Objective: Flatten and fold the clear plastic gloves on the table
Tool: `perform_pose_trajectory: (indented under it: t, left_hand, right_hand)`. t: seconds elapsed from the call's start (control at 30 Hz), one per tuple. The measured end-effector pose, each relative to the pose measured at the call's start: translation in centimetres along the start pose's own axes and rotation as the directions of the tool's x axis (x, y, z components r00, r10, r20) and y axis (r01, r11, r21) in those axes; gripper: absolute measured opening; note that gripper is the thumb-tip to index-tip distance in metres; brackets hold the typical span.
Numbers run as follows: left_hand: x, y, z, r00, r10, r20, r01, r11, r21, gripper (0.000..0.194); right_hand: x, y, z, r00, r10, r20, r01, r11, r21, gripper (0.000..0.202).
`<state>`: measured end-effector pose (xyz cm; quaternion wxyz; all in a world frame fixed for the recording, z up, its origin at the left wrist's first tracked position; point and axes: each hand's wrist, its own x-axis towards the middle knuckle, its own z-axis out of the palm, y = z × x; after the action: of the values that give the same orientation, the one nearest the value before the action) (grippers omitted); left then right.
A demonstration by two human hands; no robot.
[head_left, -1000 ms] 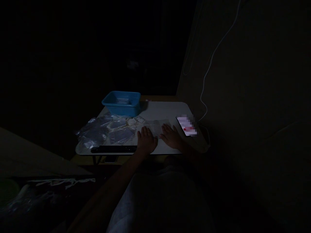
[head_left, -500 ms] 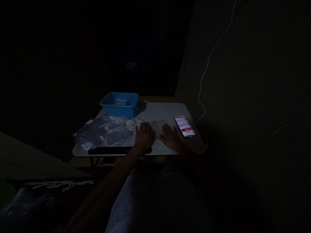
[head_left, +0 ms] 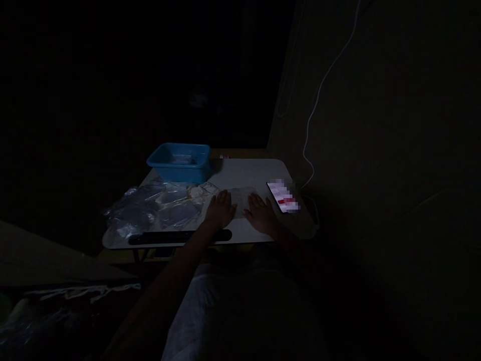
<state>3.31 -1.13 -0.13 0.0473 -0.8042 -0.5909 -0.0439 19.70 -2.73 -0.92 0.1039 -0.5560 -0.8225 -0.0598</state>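
My left hand lies flat, palm down, on the left part of a clear plastic bag spread on the white table. Across from it, my right hand rests palm down on the bag's right side, fingers stretched out. Neither hand is wrapped round anything. Crumpled clear plastic bags are heaped to the left of my left hand. Some small pale items sit just beyond that hand, too dim to name. A phone with a lit screen lies right of my right hand.
A blue plastic basin stands at the table's back left, with something pale inside. Along the front edge runs a black strip. A white cable hangs down the right wall to the phone's side. The room is very dark.
The whole view has shifted slightly, so the table appears a little further left. My hands have moved slightly on the bag, both still flat.
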Motion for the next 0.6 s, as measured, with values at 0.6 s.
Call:
perform_pose_trajectory:
  t: [0.6]
  left_hand:
    - [-0.3,0.0,-0.3,0.999,-0.039,0.008,0.039,0.999,0.002,0.056]
  right_hand:
    - [4.2,-0.6,0.3,0.982,-0.187,0.033,0.185,0.98,0.075,0.05]
